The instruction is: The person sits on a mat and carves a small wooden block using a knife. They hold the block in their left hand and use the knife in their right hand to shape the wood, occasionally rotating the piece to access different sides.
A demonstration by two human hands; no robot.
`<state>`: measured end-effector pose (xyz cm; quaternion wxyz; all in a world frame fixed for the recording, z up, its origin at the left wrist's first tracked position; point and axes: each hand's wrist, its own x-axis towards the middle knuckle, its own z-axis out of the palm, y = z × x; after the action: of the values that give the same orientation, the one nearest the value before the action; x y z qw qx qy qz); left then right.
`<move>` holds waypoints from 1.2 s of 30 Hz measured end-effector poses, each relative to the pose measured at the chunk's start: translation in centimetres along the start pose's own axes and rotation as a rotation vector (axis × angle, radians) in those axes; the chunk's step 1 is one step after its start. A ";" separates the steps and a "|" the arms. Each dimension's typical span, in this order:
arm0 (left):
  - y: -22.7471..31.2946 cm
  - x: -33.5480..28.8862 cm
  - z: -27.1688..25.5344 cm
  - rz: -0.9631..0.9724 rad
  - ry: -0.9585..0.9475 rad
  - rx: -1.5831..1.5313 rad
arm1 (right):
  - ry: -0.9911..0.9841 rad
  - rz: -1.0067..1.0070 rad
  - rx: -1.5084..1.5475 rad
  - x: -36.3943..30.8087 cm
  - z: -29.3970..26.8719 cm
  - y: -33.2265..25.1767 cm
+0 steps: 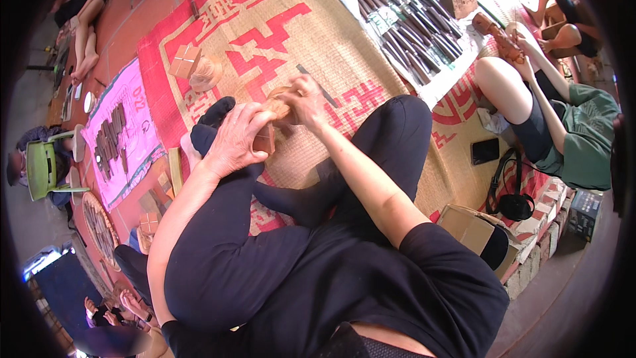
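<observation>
A carved wooden piece (281,107) with pale, rounded wood at one end and a reddish-brown block at the other is held over my lap, between my bent legs. My left hand (237,134) is wrapped round its near-left side, thumb against the block. On its upper right, my right hand (306,102) is curled over the pale part, its fingers smeared by motion. Whether a small tool is also in that hand cannot be made out. On the mat beyond my left hand lies a similar pale carved piece (207,74), against a square brown block (184,61) marked with crossing lines.
A red-and-tan woven mat (278,13) spreads under me. Rows of dark-handled tools (414,23) lie on a white cloth at the far right, others on a pink cloth (136,109) at left. At right, a person in green (583,139) holds a brown carving (497,34), near a phone (485,151).
</observation>
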<state>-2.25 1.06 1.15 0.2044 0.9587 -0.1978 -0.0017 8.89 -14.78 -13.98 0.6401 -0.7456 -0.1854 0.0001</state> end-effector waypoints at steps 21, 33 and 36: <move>0.4 0.5 -0.2 0.039 -0.035 -0.003 | -0.086 0.137 0.270 -2.2 -0.6 -1.9; 0.3 0.7 0.1 0.005 -0.048 -0.020 | 0.008 0.101 0.255 -3.0 0.0 -1.7; 0.3 0.5 0.0 0.012 -0.035 -0.006 | 0.157 0.092 -0.207 -2.0 -0.9 1.3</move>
<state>-1.90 0.62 1.32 0.2036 0.9567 -0.2071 -0.0179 7.58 -16.35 -15.55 0.5717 -0.8130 -0.0994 -0.0478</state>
